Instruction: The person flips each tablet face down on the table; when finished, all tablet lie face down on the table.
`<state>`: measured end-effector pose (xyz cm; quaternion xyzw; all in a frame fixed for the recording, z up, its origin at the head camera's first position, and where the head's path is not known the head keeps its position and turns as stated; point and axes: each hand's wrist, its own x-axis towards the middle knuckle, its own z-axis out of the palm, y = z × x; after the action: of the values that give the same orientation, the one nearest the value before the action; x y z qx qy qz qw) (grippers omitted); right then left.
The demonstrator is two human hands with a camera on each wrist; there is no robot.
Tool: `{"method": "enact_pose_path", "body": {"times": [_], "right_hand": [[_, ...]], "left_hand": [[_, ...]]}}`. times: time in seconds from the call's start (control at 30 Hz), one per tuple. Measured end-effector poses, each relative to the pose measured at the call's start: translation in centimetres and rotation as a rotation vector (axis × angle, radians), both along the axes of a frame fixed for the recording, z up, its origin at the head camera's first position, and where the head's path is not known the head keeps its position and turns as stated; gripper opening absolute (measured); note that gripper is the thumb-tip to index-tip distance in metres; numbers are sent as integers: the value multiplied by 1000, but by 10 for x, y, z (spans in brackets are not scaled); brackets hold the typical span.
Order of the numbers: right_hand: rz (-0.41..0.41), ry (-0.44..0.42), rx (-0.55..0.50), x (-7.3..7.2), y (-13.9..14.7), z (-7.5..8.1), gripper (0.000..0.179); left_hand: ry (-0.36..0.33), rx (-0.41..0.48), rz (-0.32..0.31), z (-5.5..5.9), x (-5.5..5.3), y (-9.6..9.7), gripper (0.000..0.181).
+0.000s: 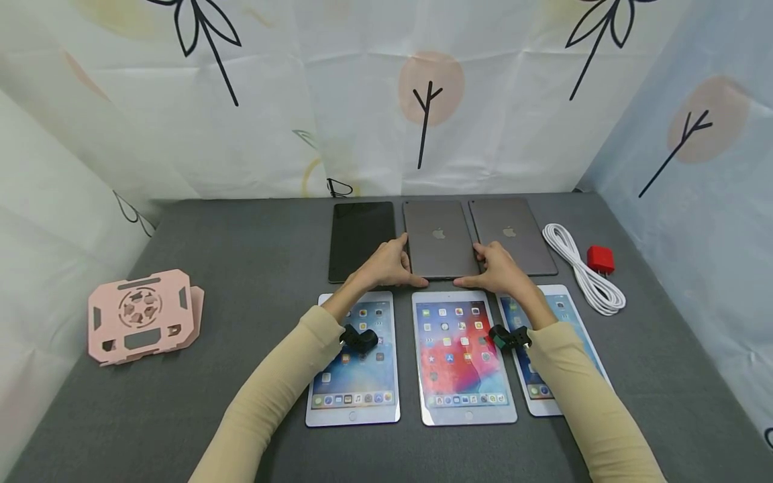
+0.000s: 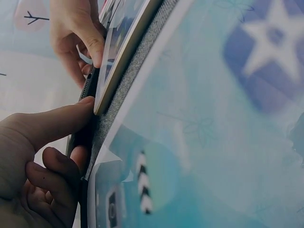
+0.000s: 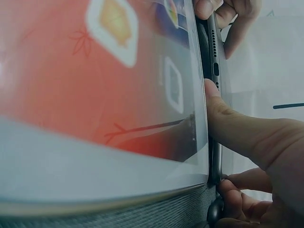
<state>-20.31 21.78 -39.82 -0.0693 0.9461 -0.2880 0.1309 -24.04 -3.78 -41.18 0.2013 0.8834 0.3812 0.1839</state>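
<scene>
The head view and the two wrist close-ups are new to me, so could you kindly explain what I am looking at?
There is no robot here: a person's left hand and right hand do the work. The wide picture comes from a camera on the head; each close-up comes from a camera on one wrist. On the gray surface, three lit white tablets lie nearest the person. Beyond them are a dark tablet, a middle gray tablet and a right gray tablet, the gray ones backs up. A pink piece sits at left, a white cable and red plug at right. Both hands grip the middle gray tablet near its closest corners.
</scene>
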Motion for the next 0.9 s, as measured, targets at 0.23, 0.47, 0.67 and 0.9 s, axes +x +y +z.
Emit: {"method": "enact_pose_path", "body": {"times": [0.23, 0.47, 0.67, 0.9], "right_hand": [[16, -19, -5, -2, -3, 1, 98], [12, -21, 10, -1, -3, 2, 97], [6, -16, 24, -1, -3, -1, 96], [-9, -5, 18, -1, -5, -2, 98]], "left_hand": [[-24, -9, 17, -1, 0, -2, 122], [-51, -18, 15, 1, 1, -2, 115], [-49, -42, 2, 3, 0, -1, 112], [-65, -20, 3, 2, -1, -3, 111]]}}
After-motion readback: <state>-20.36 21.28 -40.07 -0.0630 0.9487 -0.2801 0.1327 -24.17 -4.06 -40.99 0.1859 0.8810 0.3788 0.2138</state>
